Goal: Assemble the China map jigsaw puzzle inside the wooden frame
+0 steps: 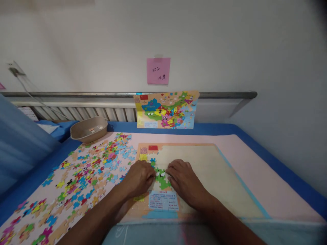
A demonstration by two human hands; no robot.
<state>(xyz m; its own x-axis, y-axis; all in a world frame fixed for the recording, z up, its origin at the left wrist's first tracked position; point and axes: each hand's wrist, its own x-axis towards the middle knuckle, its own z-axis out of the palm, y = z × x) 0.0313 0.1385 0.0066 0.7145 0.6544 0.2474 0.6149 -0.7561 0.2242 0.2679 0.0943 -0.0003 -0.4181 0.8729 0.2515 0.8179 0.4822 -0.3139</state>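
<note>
Flanking the green pieces [162,179], toward the board [214,177]'s left edge, left hand [141,176] and right hand [182,181] curl half-closed, any pinch hidden, can't tell; uneven sideways pressure from either could buckle or skew the pieces.

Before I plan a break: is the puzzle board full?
Partly filled: green pieces lie left on the puzzle board; bare surface shows right.

Two hands [185,180] in play, one puzzle board [209,180], one map sheet [167,110], one basin [88,135], and loose pieces [111,156], too many to count!
</note>
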